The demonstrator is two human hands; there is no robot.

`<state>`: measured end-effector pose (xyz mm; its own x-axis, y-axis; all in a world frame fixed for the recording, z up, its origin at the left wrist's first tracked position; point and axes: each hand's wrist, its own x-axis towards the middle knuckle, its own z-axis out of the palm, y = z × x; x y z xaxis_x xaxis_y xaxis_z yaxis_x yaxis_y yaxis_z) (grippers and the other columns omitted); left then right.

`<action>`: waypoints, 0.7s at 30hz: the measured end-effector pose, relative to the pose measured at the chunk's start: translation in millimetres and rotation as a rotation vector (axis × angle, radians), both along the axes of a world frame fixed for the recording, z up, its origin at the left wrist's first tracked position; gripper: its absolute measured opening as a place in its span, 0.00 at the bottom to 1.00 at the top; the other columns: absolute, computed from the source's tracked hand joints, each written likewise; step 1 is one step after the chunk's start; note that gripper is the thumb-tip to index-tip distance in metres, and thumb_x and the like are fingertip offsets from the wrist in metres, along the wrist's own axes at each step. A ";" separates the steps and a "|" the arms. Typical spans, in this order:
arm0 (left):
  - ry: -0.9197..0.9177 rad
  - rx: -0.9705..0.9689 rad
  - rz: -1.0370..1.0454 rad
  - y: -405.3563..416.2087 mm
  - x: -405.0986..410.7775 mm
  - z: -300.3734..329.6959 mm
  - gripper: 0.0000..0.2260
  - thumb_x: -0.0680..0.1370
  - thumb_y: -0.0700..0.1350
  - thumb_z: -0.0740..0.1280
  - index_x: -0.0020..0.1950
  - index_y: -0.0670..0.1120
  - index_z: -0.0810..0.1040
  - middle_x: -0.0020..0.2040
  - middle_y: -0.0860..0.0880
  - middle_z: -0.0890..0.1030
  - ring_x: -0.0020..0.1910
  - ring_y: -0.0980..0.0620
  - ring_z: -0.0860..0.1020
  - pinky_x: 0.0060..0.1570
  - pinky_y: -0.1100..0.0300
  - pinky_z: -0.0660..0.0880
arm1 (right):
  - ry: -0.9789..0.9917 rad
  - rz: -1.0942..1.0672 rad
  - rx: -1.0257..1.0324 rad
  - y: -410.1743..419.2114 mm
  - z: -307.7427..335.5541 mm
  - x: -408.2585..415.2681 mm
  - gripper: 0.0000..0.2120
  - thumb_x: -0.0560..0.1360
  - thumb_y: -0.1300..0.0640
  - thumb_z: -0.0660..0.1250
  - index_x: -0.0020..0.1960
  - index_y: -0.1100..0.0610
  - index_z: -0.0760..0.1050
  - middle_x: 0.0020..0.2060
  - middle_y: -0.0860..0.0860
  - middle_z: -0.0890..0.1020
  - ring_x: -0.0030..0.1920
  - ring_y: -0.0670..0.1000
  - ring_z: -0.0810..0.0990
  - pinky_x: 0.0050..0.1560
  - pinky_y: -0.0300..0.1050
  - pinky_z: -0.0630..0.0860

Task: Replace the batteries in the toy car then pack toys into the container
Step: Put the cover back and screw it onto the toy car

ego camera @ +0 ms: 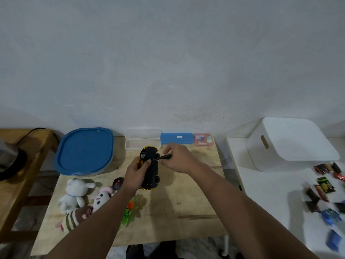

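Two bare forearms enter from the bottom edge and meet just above the middle of the frame. By the left hand [134,171] a black and yellow plastic toy car [150,168] is gripped, turned underside up above the pale wooden tabletop [177,202], the fingers curled round its left flank and the thumb laid on the black chassis. By the right hand [178,161] a slim black screwdriver [162,157] is pinched, its tip set against the underside of the car near the upper right wheel.

Just left of the left wrist a small black round remote with red buttons [118,183] is seen. Further left and lower, three soft toys are gathered: a white plush bear [74,191], a white and pink plush rabbit [102,198], and a striped brown plush figure [74,218]. Beneath the left forearm a green and orange plastic toy [129,214] is partly hidden.

At the upper left of the tabletop a large container with a blue lid [85,151] is placed. Along the wall behind the car a clear plastic open case [142,143], a flat blue box [176,138] and a small pink box [203,139] are lined up.

At the right of the frame a white lidded bin [291,143] stands on a white surface [270,193], with small wrapped packets [324,186] scattered toward the right edge
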<state>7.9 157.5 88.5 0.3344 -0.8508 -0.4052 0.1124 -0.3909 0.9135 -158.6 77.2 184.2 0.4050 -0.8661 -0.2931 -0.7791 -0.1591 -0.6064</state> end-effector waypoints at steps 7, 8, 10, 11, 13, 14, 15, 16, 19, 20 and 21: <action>-0.005 -0.004 -0.014 -3.2 -4.5 6.0 0.07 0.83 0.48 0.69 0.60 0.51 0.80 0.53 0.49 0.86 0.52 0.50 0.85 0.46 0.58 0.78 | 0.040 0.010 -0.045 -2.8 2.5 -1.9 0.16 0.74 0.42 0.72 0.53 0.53 0.76 0.44 0.49 0.82 0.45 0.51 0.81 0.42 0.47 0.77; -0.007 -0.001 -0.013 -3.3 -4.4 6.3 0.07 0.83 0.48 0.68 0.60 0.51 0.80 0.53 0.50 0.86 0.52 0.50 0.85 0.45 0.59 0.78 | 0.049 0.018 -0.047 -3.5 2.8 -2.7 0.13 0.75 0.45 0.72 0.51 0.53 0.75 0.43 0.50 0.82 0.44 0.51 0.80 0.43 0.47 0.77; -0.004 0.003 -0.007 -3.3 -4.5 7.5 0.07 0.84 0.48 0.68 0.61 0.50 0.80 0.52 0.51 0.86 0.51 0.52 0.85 0.43 0.61 0.77 | 0.089 0.036 -0.079 -4.6 3.0 -3.5 0.13 0.77 0.45 0.69 0.47 0.56 0.77 0.42 0.51 0.81 0.43 0.53 0.79 0.43 0.49 0.76; -0.002 0.003 -0.007 -3.1 -4.6 8.6 0.07 0.84 0.48 0.68 0.61 0.50 0.79 0.52 0.51 0.86 0.50 0.53 0.85 0.42 0.62 0.77 | 0.101 0.044 -0.092 -4.3 3.7 -3.2 0.15 0.78 0.43 0.68 0.48 0.56 0.78 0.43 0.52 0.82 0.44 0.53 0.80 0.43 0.49 0.75; -0.011 0.003 -0.016 -3.6 -4.4 9.7 0.08 0.84 0.48 0.67 0.63 0.50 0.79 0.52 0.51 0.86 0.49 0.56 0.84 0.40 0.65 0.77 | 0.080 0.049 -0.074 -3.6 1.6 -3.6 0.17 0.77 0.41 0.68 0.53 0.54 0.78 0.46 0.51 0.82 0.46 0.52 0.80 0.42 0.47 0.75; -0.016 0.003 -0.021 -4.1 -4.5 10.0 0.08 0.84 0.48 0.67 0.63 0.50 0.79 0.52 0.51 0.86 0.48 0.57 0.84 0.38 0.67 0.76 | 0.072 0.049 -0.052 -3.2 0.7 -4.0 0.16 0.76 0.42 0.70 0.54 0.53 0.77 0.47 0.50 0.82 0.46 0.52 0.80 0.42 0.47 0.75; -0.017 0.006 -0.020 -4.6 -4.6 11.0 0.08 0.84 0.48 0.67 0.62 0.49 0.79 0.52 0.52 0.86 0.47 0.57 0.84 0.37 0.69 0.76 | 0.075 0.051 -0.040 -2.6 0.2 -3.8 0.14 0.76 0.44 0.70 0.53 0.53 0.76 0.46 0.50 0.82 0.46 0.52 0.80 0.42 0.47 0.76; -0.020 0.009 -0.019 -4.8 -4.5 11.5 0.08 0.84 0.48 0.67 0.62 0.49 0.79 0.51 0.51 0.86 0.46 0.58 0.84 0.36 0.70 0.76 | 0.080 0.051 -0.049 -2.5 -0.8 -3.0 0.12 0.77 0.45 0.69 0.51 0.54 0.76 0.46 0.51 0.82 0.46 0.52 0.80 0.44 0.49 0.77; -0.019 0.009 -0.013 -4.5 -4.4 12.5 0.08 0.84 0.48 0.68 0.62 0.49 0.79 0.51 0.51 0.86 0.43 0.59 0.85 0.36 0.70 0.76 | 0.076 0.041 -0.066 -2.6 -1.2 0.2 0.13 0.79 0.44 0.66 0.53 0.54 0.76 0.45 0.52 0.83 0.44 0.51 0.80 0.42 0.48 0.76; -0.012 0.006 -0.013 -4.4 -3.6 12.8 0.07 0.84 0.48 0.67 0.62 0.50 0.79 0.51 0.52 0.86 0.43 0.60 0.85 0.36 0.70 0.76 | 0.059 0.042 -0.045 -2.8 -2.2 1.1 0.13 0.78 0.45 0.68 0.55 0.52 0.75 0.44 0.50 0.82 0.42 0.50 0.79 0.39 0.45 0.74; -0.005 0.009 -0.012 -4.6 -2.4 13.5 0.07 0.84 0.48 0.67 0.62 0.51 0.79 0.51 0.52 0.86 0.43 0.60 0.85 0.37 0.69 0.77 | 0.047 0.043 -0.019 -3.1 -3.6 1.9 0.12 0.76 0.48 0.70 0.55 0.51 0.74 0.43 0.49 0.81 0.41 0.50 0.78 0.37 0.43 0.72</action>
